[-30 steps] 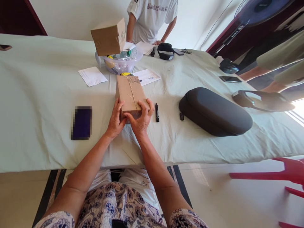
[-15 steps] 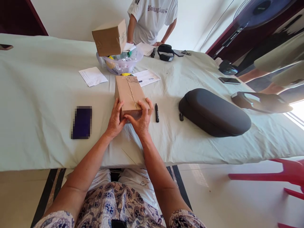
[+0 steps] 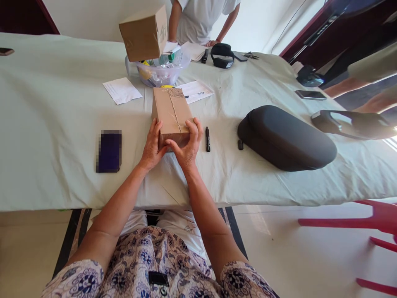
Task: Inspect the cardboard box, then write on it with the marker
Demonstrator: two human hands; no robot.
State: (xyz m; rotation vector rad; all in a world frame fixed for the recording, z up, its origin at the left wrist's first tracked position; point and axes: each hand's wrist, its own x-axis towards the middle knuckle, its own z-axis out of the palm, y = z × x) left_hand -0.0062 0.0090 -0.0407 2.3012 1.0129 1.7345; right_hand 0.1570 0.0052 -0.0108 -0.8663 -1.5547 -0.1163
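A taped brown cardboard box [image 3: 172,108] rests on the cloth-covered table in front of me. My left hand [image 3: 151,145] grips its near left corner, fingers along the side and thumb at the near end. At the near right corner my right hand [image 3: 188,142] is closed around it, fingers curled over the top edge and thumb across the near face. Just right of that hand lies a black marker [image 3: 207,139]. A dark blue pixelated object [image 3: 109,151] lies left of my left hand.
Behind the box stands a clear plastic basin [image 3: 167,75] of mixed items, with another cardboard box [image 3: 141,39] on it. Paper sheets [image 3: 122,90] lie nearby. A large dark case [image 3: 287,136] occupies the right side. A person in a white shirt [image 3: 201,20] leans at the far edge.
The view has tilted down slightly, so everything on the table appears higher. Both hands keep their hold on the box, which stays in place.
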